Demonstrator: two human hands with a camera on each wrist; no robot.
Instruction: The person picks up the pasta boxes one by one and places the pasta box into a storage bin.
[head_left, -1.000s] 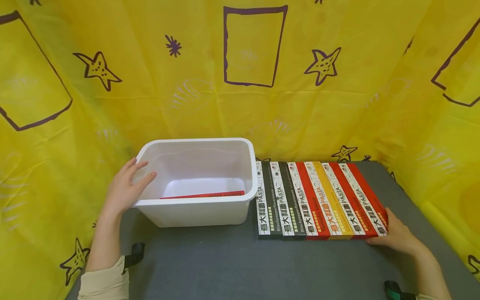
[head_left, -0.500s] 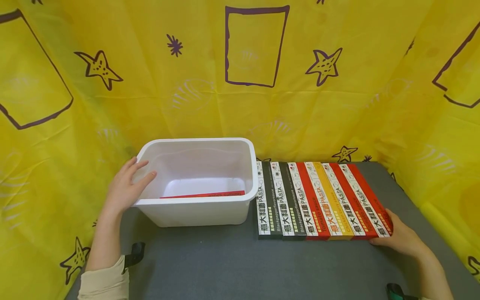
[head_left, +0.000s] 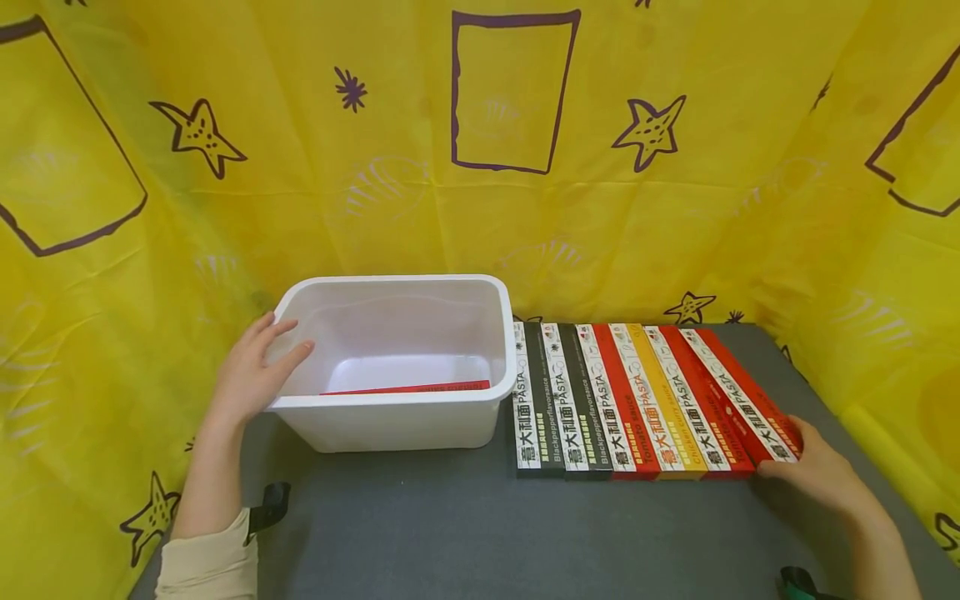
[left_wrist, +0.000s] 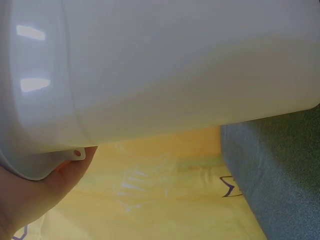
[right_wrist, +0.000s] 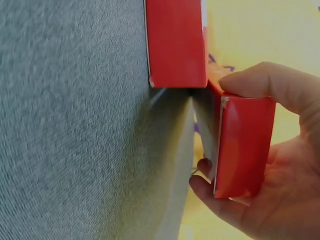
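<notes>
My right hand (head_left: 825, 471) pinches the near end of the rightmost red pasta box (head_left: 742, 379), a long flat carton with a white strip. In the right wrist view, thumb and fingers hold the box (right_wrist: 245, 150) from opposite sides, its end raised off the grey table and apart from the neighbouring red box (right_wrist: 177, 45). My left hand (head_left: 247, 375) grips the left rim of a white plastic bin (head_left: 390, 427), thumb on the inner side. The left wrist view has the hand (left_wrist: 50, 195) under the rim. A red tomato sauce box (head_left: 405, 388) lies inside the bin.
Left of the held box, more pasta boxes lie side by side: a red one (head_left: 693, 400), a yellow one (head_left: 660, 392), another red one (head_left: 626, 408) and two black ones (head_left: 585, 400). Yellow patterned cloth (head_left: 375, 208) surrounds the grey table (head_left: 450, 533).
The near end of the rightmost red box has swung right and up, away from the row, with my right hand. My left hand stays on the bin rim.
</notes>
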